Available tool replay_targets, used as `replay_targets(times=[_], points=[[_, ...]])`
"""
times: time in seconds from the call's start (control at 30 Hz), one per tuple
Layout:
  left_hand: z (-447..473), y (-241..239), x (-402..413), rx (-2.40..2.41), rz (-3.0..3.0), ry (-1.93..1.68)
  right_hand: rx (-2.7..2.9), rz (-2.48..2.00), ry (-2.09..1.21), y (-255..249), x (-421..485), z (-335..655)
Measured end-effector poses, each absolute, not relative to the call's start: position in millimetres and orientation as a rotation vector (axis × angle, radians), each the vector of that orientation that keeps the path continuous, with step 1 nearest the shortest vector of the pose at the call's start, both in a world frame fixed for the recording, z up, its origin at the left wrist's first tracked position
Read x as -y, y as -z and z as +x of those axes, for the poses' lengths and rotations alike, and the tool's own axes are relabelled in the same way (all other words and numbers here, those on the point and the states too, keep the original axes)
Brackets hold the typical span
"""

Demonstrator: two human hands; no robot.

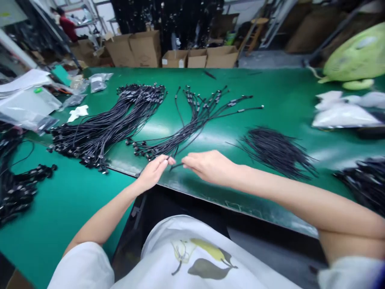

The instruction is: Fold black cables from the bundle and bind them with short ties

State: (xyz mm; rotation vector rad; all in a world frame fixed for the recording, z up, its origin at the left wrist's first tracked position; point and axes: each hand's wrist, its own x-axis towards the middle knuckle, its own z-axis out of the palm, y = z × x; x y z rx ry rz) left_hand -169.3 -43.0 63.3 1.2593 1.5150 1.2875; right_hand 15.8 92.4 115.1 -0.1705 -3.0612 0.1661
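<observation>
My left hand [154, 173] is closed in a pinch on a thin black cable near the table's front edge. Just right of it, my right hand [208, 165] pinches the end of a short thin black strand [177, 166]; its exact kind is too small to tell. Beyond my hands lies a loose fan of black cables [192, 124] with small connectors at both ends. To its left rests a larger bundle of the same cables [120, 116]. A pile of thin black strands [273, 150] lies to the right of my right hand.
The green table [210, 192] carries more black cables [365, 182] at right and another heap [18, 180] at left. White plastic bags [345, 114] and a yellow-green bag [357, 52] sit at back right. Cardboard boxes [144, 48] stand behind; a person [67, 26] is far off.
</observation>
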Motion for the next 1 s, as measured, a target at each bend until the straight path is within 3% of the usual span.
replay_targets(times=[0.13,0.3,0.47,0.63,0.77,0.87,1.0], points=[[-138.8,-78.3,49.5,-1.071,0.909,-1.186,2.924,-0.407,-0.361,-125.5,-135.5,26.3],[-154.1,-106.8,68.6,-0.866,0.503,-1.538,2.731,-0.442,-0.644,-102.3,-178.5,63.9],[-163.3,-118.6,82.6,-0.819,0.336,-1.89,2.607,-0.549,-0.614,-64.9,-173.2,88.0],[-160.4,-121.8,86.2,-0.96,0.388,-1.932,2.581,-0.622,-0.475,-52.9,-161.0,98.2],[-147.0,-108.9,70.3,-1.184,0.58,-1.866,2.786,-0.306,-0.314,-60.1,-116.9,101.3],[-123.6,-88.8,57.6,-1.391,0.958,-1.555,2.859,0.111,-0.43,-70.6,-80.7,93.1],[-99.1,-71.0,57.1,-1.435,1.255,-1.088,2.658,-0.078,-0.73,-78.4,-73.0,73.4]])
